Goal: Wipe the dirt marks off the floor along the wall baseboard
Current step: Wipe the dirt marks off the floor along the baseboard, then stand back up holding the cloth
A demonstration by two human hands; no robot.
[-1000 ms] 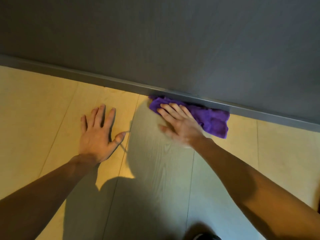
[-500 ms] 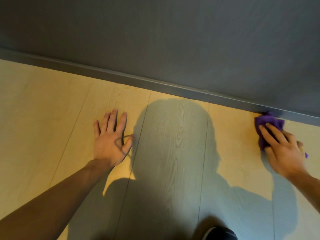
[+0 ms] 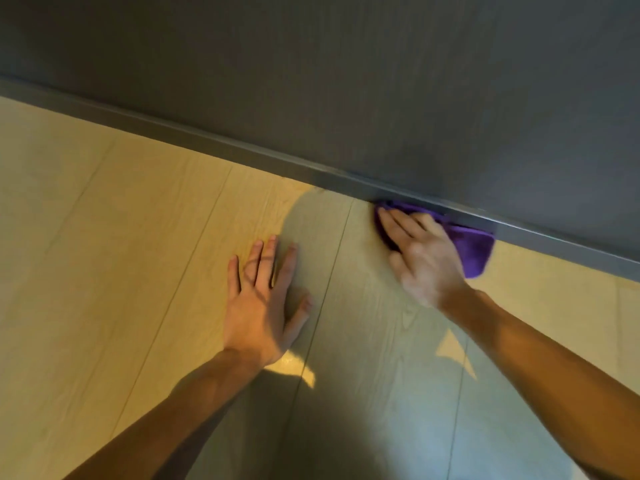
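Cloth (image 3: 476, 249), purple, soft pile: lay pressed flat on the floor (image 3: 104, 237) hard against the baseboard (image 3: 207, 142), under the right hand (image 3: 424, 252). Half a second before, cloth and hand had stood far off to the right along the same edge; now both were back toward the middle of the view, much where they had been a second ago. Judged a return pass of a back-and-forth stroke along the floor's wall edge, so the wiping was in mid-course, not finished.

Right hand: palm down on the cloth, fingers (image 3: 398, 225) held together and stretched flat over it, pressing rather than gripping; outline blurred with motion.

Left hand (image 3: 263, 303): flat on bare floor, well apart from the baseboard, fingers (image 3: 258, 256) spread, holding nothing. It had kept its place across all three views, and appeared to serve as a prop for the body.

Wall (image 3: 381, 81): dark grey, above the baseboard.

Not made out: dirt marks themselves. None could be told on the pale boards, partly because the person's shadow (image 3: 346, 341) covered the middle strip next to the cloth. The near part of the cloth was hidden by the hand. A thin dark curved line beneath the left fingers was too faint to identify.
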